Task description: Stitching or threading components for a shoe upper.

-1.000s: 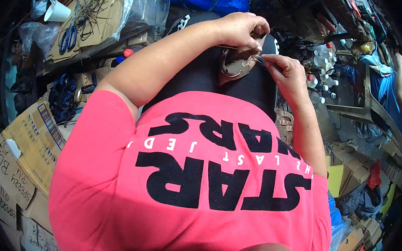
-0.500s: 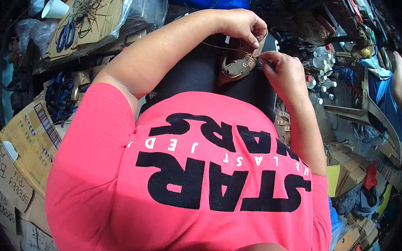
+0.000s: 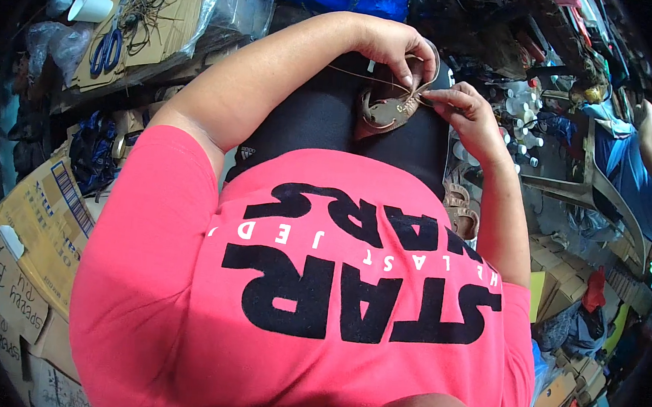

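Observation:
A brown shoe (image 3: pixel 381 113) rests on my dark-trousered lap, its rounded end toward my body. A thin tan lace (image 3: pixel 369 76) runs through it, with one strand stretching out to the left and another curving up at the far side. My left hand (image 3: pixel 401 50) is over the far part of the shoe, thumb and fingers closed in a pinch on the lace. Just right of the shoe, my right hand (image 3: pixel 470 111) pinches a strand of lace between thumb and fingertips. The strands meet in the shoe's middle; whether they are knotted there I cannot tell.
Blue-handled scissors (image 3: pixel 107 50), a white cup (image 3: pixel 91 4) and a tangle of cord (image 3: pixel 144 13) lie on cardboard at far left. Several small bottles (image 3: pixel 525 115) stand at right. More brown shoes (image 3: pixel 462 209) sit by my right thigh. Another person's arm (image 3: pixel 648 135) shows far right.
My right hand has moved a little to the right, away from the shoe, drawing the lace strand with it. My left hand stays at the shoe's far side, its fingers slightly shifted.

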Demonstrator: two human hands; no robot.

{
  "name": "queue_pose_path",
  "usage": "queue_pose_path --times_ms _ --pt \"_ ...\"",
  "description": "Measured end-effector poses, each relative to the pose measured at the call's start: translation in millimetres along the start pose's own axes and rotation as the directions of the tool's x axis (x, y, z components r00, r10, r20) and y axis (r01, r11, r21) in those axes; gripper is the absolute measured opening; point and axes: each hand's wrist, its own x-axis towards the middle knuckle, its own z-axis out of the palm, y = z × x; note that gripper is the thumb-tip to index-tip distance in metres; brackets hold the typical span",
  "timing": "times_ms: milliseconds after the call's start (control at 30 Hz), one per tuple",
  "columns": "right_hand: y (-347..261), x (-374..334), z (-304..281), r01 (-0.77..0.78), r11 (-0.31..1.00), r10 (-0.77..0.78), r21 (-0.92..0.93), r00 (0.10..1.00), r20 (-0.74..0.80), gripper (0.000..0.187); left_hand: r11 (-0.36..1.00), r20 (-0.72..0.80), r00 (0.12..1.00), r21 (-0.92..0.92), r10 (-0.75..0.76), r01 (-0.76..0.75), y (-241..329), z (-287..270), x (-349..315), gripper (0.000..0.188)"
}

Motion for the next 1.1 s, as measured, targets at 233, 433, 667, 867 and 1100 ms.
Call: queue_pose_path --times_ms 233,433,667,867,1100 --pt "7 10 -4 -0.025 0.978 0.003 0.205 0.995 0.103 0.023 1.000 -0.020 1.000 -0.006 -0.021 0.021 -7 2 3 0.030" --pt "2 10 26 0.097 0.975 -0.067 0.199 0.986 -0.153 0.013 1.000 -0.060 0.998 -0.013 -0.027 0.026 -4 7 0 0.032" --pt "-14 -4 16 0.106 0.989 -0.122 -0.104 0.979 -0.161 0.017 0.833 -0.532 0.827 0.530 0.180 0.160 5 32 -70 0.039" --pt "-23 -21 24 0.137 0.904 -0.216 -0.405 0.964 -0.155 0.029 0.757 -0.664 0.744 0.525 0.078 0.389 29 46 -125 0.029" --pt "-21 -25 31 0.106 0.894 -0.201 -0.436 0.963 -0.178 0.034 0.744 -0.727 0.670 0.531 0.152 0.407 42 57 -116 0.014"
